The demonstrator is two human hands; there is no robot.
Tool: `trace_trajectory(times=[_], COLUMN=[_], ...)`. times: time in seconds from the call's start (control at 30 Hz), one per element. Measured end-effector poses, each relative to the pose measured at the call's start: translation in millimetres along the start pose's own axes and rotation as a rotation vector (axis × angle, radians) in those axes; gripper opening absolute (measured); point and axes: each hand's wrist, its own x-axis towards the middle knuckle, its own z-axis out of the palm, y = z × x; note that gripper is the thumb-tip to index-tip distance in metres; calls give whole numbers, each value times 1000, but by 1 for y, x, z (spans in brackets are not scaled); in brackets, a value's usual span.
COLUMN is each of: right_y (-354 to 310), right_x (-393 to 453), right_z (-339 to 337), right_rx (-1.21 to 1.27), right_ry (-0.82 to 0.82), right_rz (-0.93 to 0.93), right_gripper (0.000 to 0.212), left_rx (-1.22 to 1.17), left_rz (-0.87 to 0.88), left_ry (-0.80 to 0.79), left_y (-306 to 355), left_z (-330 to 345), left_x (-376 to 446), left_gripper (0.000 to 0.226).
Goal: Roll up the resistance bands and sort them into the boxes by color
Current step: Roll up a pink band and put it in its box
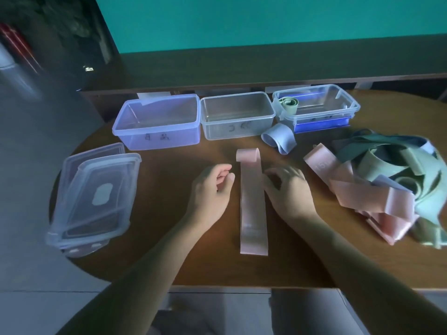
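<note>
Pink band [252, 204] lies flat, far end curled, between loosely curled, empty left hand [212, 189] and right hand [287, 192].

Both forearms reached forward from the bottom of the view, bare to past the elbow, converging slightly toward the middle. The left hand [212, 189] was turned with its back up and outward, fingers loosely curled inward so the fingertips [226, 168] folded toward the palm, thumb lying alongside them; nothing sat between them. The right hand [287, 189] was palm down, its back to the camera, fingers bent and spread a little, tips pointing down and toward the left hand. Its thumb side was blurred, and whether its fingertips touched anything beneath them could not be told. The two hands were apart, a gap between their fingertips.
</note>
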Motion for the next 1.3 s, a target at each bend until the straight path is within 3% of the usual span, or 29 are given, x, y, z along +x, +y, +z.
trace_trajectory(times=[0.13,0.23,0.4,0.77,1.03,1.17,1.3], right_y=[-4,-10,-16,-18,-12,-9,-10], right_x=[-26,-44,-55,-51,-56,-63,-66], right_z=[-8,-15,-19,-23,-24,-29,-29], right_rx=[-139,-182,-197,-236,-111,-9,-35], right_ry=[-85,-132,-200,-249,-193,-159,-221], right_rz=[-8,-39,-36,-50,-30,7,-33], right_gripper=[49,62,59,74,62,37,31], left_rx=[157,178,185,147,181,193,195], left_rz=[39,19,20,-42,-83,-127,-105], left_ry=[-37,3,-26,-4,14,17,-25], left_y=[7,10,17,20,23,25,25], left_z=[8,9,8,5,2,-4,-5], left_x=[-24,-31,-44,-45,-48,-58,-64], left_gripper=[33,25,21,24,21,18,21])
